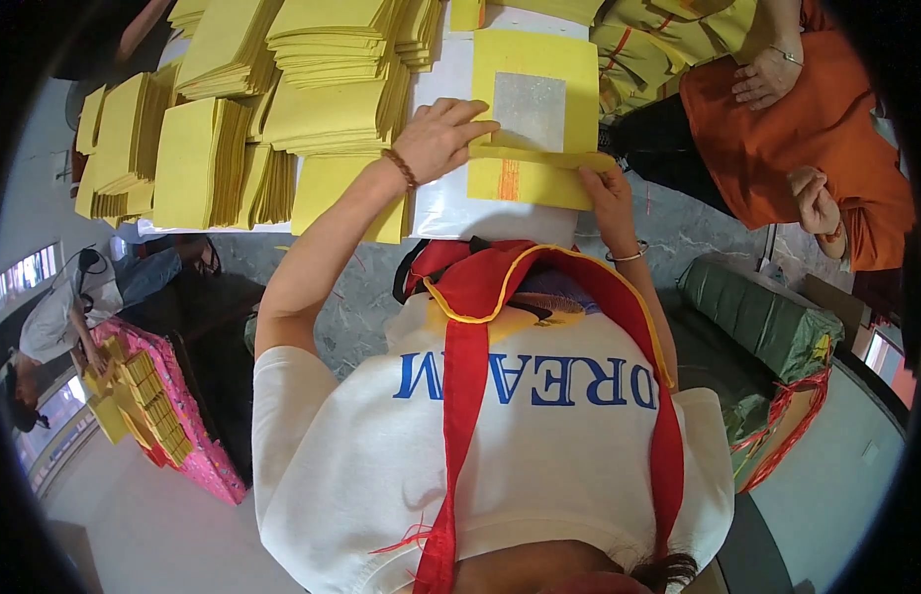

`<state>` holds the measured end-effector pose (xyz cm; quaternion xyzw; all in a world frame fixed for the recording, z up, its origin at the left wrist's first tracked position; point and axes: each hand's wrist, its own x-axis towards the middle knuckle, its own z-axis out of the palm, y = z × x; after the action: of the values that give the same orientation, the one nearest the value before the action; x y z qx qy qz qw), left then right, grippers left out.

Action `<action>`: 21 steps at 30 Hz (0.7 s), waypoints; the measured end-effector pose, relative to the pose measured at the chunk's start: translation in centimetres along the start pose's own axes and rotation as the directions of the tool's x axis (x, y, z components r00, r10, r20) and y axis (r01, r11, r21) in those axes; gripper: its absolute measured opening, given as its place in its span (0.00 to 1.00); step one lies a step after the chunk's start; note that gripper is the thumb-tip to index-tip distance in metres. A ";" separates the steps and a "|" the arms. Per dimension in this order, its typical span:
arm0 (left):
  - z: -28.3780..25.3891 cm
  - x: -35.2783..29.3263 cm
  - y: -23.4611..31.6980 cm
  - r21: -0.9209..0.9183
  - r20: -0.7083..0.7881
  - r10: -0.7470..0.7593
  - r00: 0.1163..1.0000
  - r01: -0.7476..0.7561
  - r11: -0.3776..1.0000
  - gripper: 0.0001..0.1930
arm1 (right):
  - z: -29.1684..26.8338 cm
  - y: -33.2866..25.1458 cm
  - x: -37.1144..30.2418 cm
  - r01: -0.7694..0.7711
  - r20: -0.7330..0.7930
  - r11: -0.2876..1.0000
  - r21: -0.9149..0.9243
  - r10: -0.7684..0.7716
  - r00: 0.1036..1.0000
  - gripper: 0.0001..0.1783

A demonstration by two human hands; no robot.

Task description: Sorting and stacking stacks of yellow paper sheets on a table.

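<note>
A yellow paper sheet (581, 89) with a silver square (530, 111) lies in front of me on a white-covered table. Its near part is folded into a raised crease, and an orange-red mark shows on the near strip. My left hand (436, 144) rests at the sheet's left edge, fingers stretched apart, their tips touching the paper beside the crease. At the right end of that folded strip, my right hand (611, 203) pinches the paper between thumb and fingers. The undersides of both hands are hidden.
Stacks of folded yellow paper (327, 114) fill the table's left side. At right, a person in an orange top (797, 139) is beside yellow bundles (668, 49). Green wrapped bales (762, 317) stand lower right. Another person at far left handles yellow packets on a pink-covered table (183, 406).
</note>
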<state>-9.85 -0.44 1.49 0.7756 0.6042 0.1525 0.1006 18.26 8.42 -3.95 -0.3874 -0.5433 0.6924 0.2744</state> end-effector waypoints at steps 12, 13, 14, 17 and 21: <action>-0.9 -1.7 2.9 0.081 -0.220 0.207 0.953 -0.193 0.978 0.19 | -1.0 -5.7 -0.6 0.631 0.450 0.232 -0.740 -0.526 0.721 0.21; -0.4 -2.2 3.2 0.017 -0.220 0.197 0.956 -0.198 0.980 0.16 | -1.3 -5.6 -0.8 0.676 0.549 0.266 -0.687 -0.421 0.722 0.21; 0.2 -2.6 3.5 -0.091 -0.263 0.138 0.955 -0.167 0.982 0.12 | -1.3 -5.2 -0.9 0.678 0.550 0.266 -0.685 -0.420 0.721 0.21; 1.1 -3.0 4.2 -0.334 -0.227 -0.169 0.959 0.086 0.939 0.10 | -0.6 -4.7 -1.0 0.603 0.469 0.428 -0.673 -0.384 0.796 0.19; 1.2 -0.8 4.1 -0.409 -0.068 -0.502 0.862 0.435 0.802 0.12 | 1.4 -4.5 0.2 0.111 0.058 0.888 -0.445 -0.095 0.994 0.18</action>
<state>-5.89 -2.17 1.67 0.5508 0.7425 0.3035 0.2307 16.75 9.00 0.47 -0.3987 -0.7125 0.5398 0.2048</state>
